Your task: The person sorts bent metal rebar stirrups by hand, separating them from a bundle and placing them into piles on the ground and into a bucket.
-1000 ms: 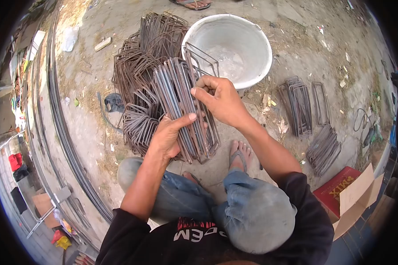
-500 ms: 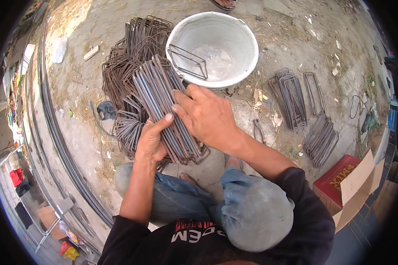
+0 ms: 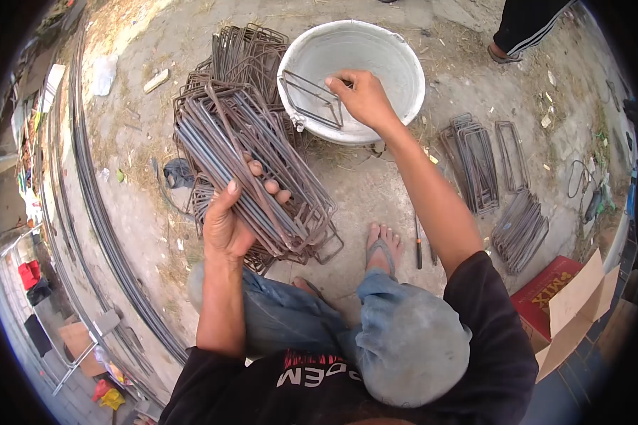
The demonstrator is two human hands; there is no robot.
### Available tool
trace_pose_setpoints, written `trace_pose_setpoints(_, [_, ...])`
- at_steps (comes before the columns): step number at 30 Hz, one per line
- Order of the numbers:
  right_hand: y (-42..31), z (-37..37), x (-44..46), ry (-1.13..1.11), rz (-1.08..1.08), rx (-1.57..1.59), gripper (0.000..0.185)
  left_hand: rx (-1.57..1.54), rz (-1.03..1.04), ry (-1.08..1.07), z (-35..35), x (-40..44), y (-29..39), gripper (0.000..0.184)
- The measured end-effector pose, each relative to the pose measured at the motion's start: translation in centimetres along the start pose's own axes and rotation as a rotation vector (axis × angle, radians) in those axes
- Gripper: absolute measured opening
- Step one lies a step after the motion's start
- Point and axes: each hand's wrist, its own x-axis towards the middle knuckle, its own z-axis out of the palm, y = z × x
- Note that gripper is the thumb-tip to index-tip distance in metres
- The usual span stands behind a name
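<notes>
My left hand (image 3: 227,223) is closed around a thick bundle of rectangular rebar stirrups (image 3: 255,170). Its thumb presses on the near side, and several fingertips show through the bars. Over the white basin (image 3: 412,99), my right hand (image 3: 361,99) has its thumb and fingers bent, with a small gap between them. Just left of and below its fingertips, a single stirrup (image 3: 308,110) leans across the basin's left rim. Whether the fingertips touch it, I cannot tell. Behind and beneath the held bundle lies a large pile of stirrups (image 3: 244,53).
Two smaller stirrup stacks (image 3: 471,166) (image 3: 521,230) lie on the right. An orange-and-black-handled tool (image 3: 418,248) rests near my foot (image 3: 384,248). Long steel bars (image 3: 96,198) run along the left. A cardboard box (image 3: 571,304) stands lower right. Another person's leg (image 3: 528,28) is at upper right.
My right hand has left the bundle and moved up and right over the basin. The bundle stays in my left hand, now turned to show open loops. A person's leg has appeared at upper right.
</notes>
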Motion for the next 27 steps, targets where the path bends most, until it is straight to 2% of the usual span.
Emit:
trace_pose_setpoints(1, [-1.1,0.9,0.4,-0.047,0.043,-0.076,0.035,0.052,-0.023,0.064,0.2,0.0,0.0,0.043])
trace_pose_setpoints(4, [-6.1,1.4,-0.8,-0.064,-0.048,-0.028,0.04,0.162,-0.118,0.227,0.4,-0.1,0.3,0.036])
trace_pose_setpoints(6, [-11.1,-0.4,-4.4,-0.09,-0.117,0.083,0.049,0.192,-0.076,0.336,0.0,0.2,-0.4,0.036])
trace_pose_setpoints(8, [-13.9,-1.6,-8.6,-0.386,-0.054,0.115,0.043,0.187,-0.073,0.383,0.0,0.5,-0.6,0.035])
trace_pose_setpoints(12, [-12.4,1.0,-12.2,-0.31,-0.271,-0.113,0.026,0.223,-0.058,0.409,0.4,1.1,-0.8,0.033])
trace_pose_setpoints(15, [-11.0,0.8,-11.9,-0.286,-0.164,-0.082,0.023,0.175,-0.06,0.45,0.1,1.3,-1.2,0.036])
trace_pose_setpoints(16, [-10.7,0.3,-12.0,-0.227,-0.126,0.171,0.019,0.17,-0.047,0.371,0.5,1.2,-1.3,0.043])
trace_pose_setpoints(19, [-10.4,-1.8,-12.4,-0.114,-0.074,0.229,0.017,0.155,-0.051,0.342,1.0,1.2,-1.1,0.048])
trace_pose_setpoints(23, [-11.1,-1.3,-13.8,-0.27,-0.105,0.164,0.016,0.085,-0.07,0.299,1.0,1.2,-1.3,0.049])
trace_pose_setpoints(24, [-10.4,-0.4,-14.1,-0.299,-0.171,0.14,0.017,0.1,-0.091,0.262,1.0,1.2,-1.2,0.051])
trace_pose_setpoints(27, [-9.7,1.6,-14.8,-0.156,-0.365,0.062,0.019,0.071,-0.07,0.274,0.8,1.0,-1.1,0.053])
